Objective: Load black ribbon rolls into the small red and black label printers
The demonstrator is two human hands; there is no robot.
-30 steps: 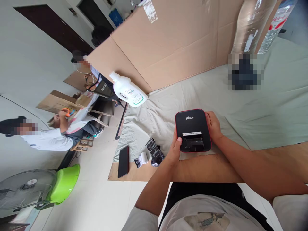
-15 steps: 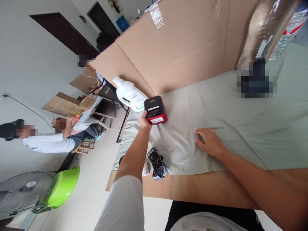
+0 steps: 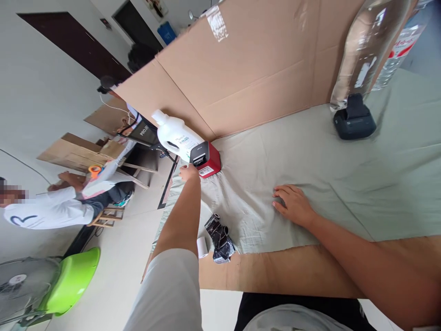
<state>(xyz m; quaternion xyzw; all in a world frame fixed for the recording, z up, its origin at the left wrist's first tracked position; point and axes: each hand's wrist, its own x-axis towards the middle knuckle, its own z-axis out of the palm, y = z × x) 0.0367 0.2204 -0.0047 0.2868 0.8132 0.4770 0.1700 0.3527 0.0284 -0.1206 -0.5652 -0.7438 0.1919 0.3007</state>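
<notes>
A red and black label printer (image 3: 212, 161) stands at the left end of the cloth-covered table, close against a white jug-shaped bottle (image 3: 177, 135). My left hand (image 3: 189, 172) is at the printer's front left edge, loosely bent, with its fingers off to the left of the casing. Whether its thumb side still touches the printer is hard to see. My right hand (image 3: 292, 204) rests on the cloth, holding nothing, thumb apart from lightly curved fingers. Nearer my body lie a bundle of rolls in black wrapping (image 3: 220, 239) and a white paper roll (image 3: 202, 247).
A tall cardboard panel (image 3: 262, 69) borders the table's far side. At the right back are a small black device (image 3: 354, 123), a large clear wrapped shape (image 3: 360, 50) and a water bottle (image 3: 396, 57). Left of the table, a person (image 3: 57, 207) sits beside a fan (image 3: 25, 285).
The printer has shifted left and turned, so more of its red side shows. My left hand has slid off its front toward the left. My right hand stays on the cloth.
</notes>
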